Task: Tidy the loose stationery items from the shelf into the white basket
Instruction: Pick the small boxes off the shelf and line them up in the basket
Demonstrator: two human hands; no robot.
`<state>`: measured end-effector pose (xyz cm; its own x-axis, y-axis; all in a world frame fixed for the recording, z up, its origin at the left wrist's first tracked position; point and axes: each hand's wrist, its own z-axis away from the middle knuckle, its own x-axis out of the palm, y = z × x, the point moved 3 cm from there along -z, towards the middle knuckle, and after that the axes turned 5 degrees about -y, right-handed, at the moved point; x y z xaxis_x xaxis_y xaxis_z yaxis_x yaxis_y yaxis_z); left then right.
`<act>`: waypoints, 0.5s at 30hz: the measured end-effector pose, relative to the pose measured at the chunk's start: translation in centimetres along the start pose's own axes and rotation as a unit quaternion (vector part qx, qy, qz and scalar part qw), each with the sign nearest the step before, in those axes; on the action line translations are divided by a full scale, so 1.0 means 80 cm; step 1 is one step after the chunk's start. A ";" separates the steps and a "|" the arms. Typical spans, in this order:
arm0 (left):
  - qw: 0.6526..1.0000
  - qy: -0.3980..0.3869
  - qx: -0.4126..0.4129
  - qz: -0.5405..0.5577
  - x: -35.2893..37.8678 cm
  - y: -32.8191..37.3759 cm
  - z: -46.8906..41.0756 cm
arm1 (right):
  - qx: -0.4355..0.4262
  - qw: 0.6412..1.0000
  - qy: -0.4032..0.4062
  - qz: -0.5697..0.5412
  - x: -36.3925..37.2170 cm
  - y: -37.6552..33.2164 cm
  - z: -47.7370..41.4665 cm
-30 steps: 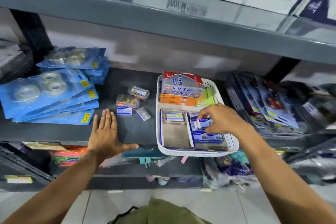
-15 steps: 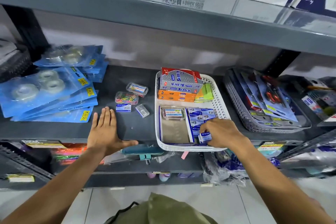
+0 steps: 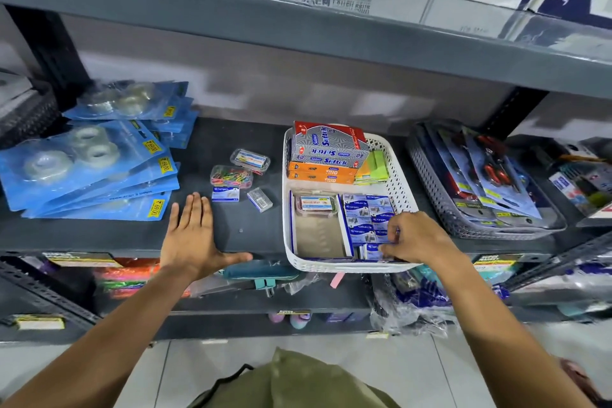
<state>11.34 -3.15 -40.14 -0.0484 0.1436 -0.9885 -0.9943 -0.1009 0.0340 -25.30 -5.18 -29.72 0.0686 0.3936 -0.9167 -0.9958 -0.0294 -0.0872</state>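
The white basket (image 3: 395,175) stands on the dark shelf (image 3: 132,232), holding boxed pens at the back and rows of small blue staple boxes (image 3: 366,212) at its right front. My right hand (image 3: 415,237) is inside the basket's near right corner, fingers pinched on one small blue staple box (image 3: 372,250). My left hand (image 3: 193,238) lies flat and open on the shelf. Beyond it lie loose items: a clear case of coloured paper clips (image 3: 231,176), a clear labelled case (image 3: 250,159), a blue-white staple box (image 3: 225,194) and a small clear box (image 3: 260,199).
Blue blister packs of tape (image 3: 82,169) are stacked at the left. A grey mesh tray (image 3: 440,209) with carded scissors stands right of the basket. An upper shelf (image 3: 298,20) with power-cord boxes hangs overhead. Lower shelves hold more packaged goods.
My right hand has drawn back from the middle of the staple-box rows to the basket's near right corner, still pinching a small blue box. The left hand has stayed flat on the shelf.
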 end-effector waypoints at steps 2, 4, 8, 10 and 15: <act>1.000 0.002 -0.001 0.003 0.000 0.000 0.000 | 0.029 0.999 -0.011 -0.009 0.011 0.000 0.001; 1.000 0.003 -0.001 0.007 0.001 0.000 -0.001 | 0.042 0.998 -0.021 -0.033 0.018 0.000 0.000; 1.000 0.000 -0.001 0.009 0.001 0.000 -0.001 | 0.040 0.995 -0.025 -0.093 0.023 0.000 -0.002; 1.000 -0.002 -0.001 0.013 0.001 0.000 -0.001 | 0.038 0.992 -0.019 -0.123 0.023 0.001 -0.001; 1.000 0.001 0.000 0.008 0.000 0.000 0.001 | 0.046 0.987 -0.009 -0.151 0.020 0.000 0.002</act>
<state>11.34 -3.11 -40.09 -0.0645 0.1397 -0.9881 -0.9933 -0.1041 0.0501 -25.18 -4.36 -31.14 0.3623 0.3885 -0.8472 -0.9318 0.1745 -0.3184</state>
